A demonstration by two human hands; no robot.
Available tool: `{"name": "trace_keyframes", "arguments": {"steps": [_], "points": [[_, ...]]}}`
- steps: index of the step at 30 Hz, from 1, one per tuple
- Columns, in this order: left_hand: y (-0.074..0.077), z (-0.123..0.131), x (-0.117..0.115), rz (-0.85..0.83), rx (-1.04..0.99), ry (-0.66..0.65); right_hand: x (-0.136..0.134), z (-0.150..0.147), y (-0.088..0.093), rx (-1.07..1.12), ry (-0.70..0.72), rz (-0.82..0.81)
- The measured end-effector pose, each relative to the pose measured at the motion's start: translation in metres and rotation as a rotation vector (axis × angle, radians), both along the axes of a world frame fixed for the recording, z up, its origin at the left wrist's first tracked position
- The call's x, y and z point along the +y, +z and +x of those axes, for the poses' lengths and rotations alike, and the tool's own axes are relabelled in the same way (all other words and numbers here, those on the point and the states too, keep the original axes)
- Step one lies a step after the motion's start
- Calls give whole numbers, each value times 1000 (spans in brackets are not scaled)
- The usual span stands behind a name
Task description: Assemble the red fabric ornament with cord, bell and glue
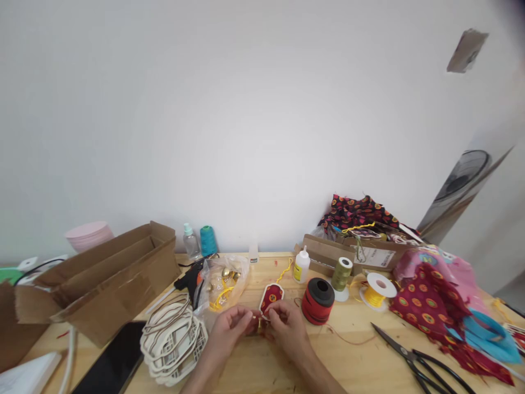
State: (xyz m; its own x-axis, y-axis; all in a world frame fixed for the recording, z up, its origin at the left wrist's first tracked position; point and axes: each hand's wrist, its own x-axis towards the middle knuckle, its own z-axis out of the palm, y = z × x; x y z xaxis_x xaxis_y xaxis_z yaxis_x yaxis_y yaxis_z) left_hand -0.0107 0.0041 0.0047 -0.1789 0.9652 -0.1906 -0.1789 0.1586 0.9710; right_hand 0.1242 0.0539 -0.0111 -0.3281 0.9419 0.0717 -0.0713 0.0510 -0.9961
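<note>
A small tag-shaped ornament [271, 296], covered in dark red patterned fabric with a white border, lies on the table. A twisted yellow cord [285, 270] runs from its top. My right hand [288, 328] is closed, thumb and finger pinched at the ornament's lower end. Just left of it, my left hand [230, 331] is also closed, its fingertips together on something too small to make out. Between the fingertips shows a tiny gold-coloured piece [259, 324], partly hidden by the fingers.
Left of my hands lie a stack of cream frames [174, 342], a black phone [112, 358] and a bag of bells [225, 282]. A glue bottle [302, 266], red-and-black roll [318, 302], yellow spool [379, 290] and scissors [410, 355] are to the right. Cardboard box [110, 279] stands far left.
</note>
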Motion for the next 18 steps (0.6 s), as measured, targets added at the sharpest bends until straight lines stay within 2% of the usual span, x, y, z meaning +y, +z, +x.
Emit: {"name": "trace_keyframes", "arguments": {"steps": [4,7,12,18], "points": [[1,5,-2,-27,-129,3,-3,1,4,-15,21,33],[4,7,-3,-27,-189,13,-3,3,4,-72,39,120],[5,8,-2,-10,-221,11,-3,4,1,-173,44,246],[1,7,0,-7,-227,-3,-4,5,3,-168,54,259]]}}
